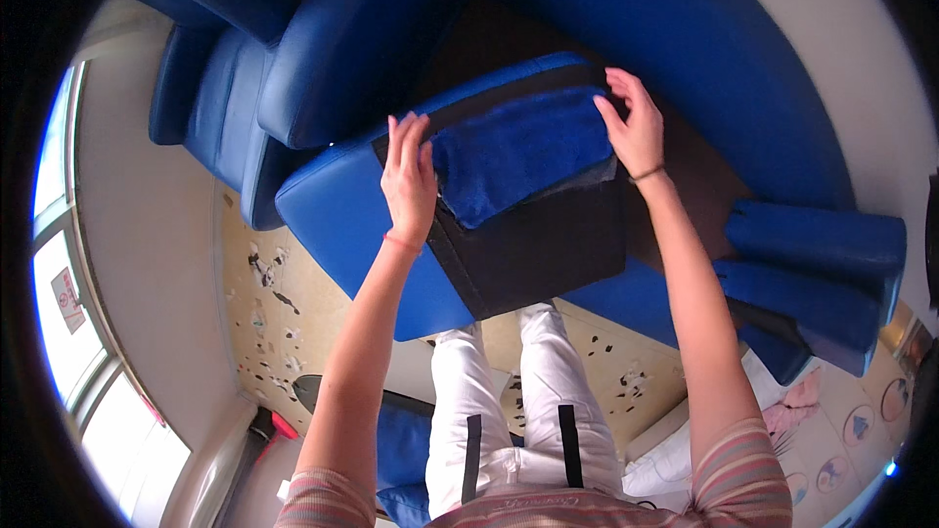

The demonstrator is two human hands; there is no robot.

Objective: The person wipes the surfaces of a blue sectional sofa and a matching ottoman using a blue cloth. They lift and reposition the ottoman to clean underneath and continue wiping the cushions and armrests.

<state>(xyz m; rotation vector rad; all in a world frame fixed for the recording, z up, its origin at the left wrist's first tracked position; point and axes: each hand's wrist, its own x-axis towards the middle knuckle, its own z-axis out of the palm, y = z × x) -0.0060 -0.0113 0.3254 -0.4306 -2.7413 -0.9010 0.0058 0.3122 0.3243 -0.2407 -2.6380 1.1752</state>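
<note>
A folded blue cloth (524, 154) with a soft, towel-like surface lies across a black covering (543, 249) on a blue upholstered seat (352, 198). My left hand (409, 183) is at the cloth's left edge, its fingers extended and nothing visibly gripped. At the far right corner of the cloth is my right hand (637, 125), thumb and fingers apart. Whether either hand touches the cloth is hard to tell. Along the cloth's near side a thin dark grey layer (579, 177) shows beneath it.
Tall blue upholstered backrests (660, 37) curve behind the seat. Another blue armchair (227, 88) stands at the left, and stacked blue cushions (807, 257) are at the right. Dark and white scraps (268, 264) litter the pale floor (323, 286). Windows (70, 308) line the left wall.
</note>
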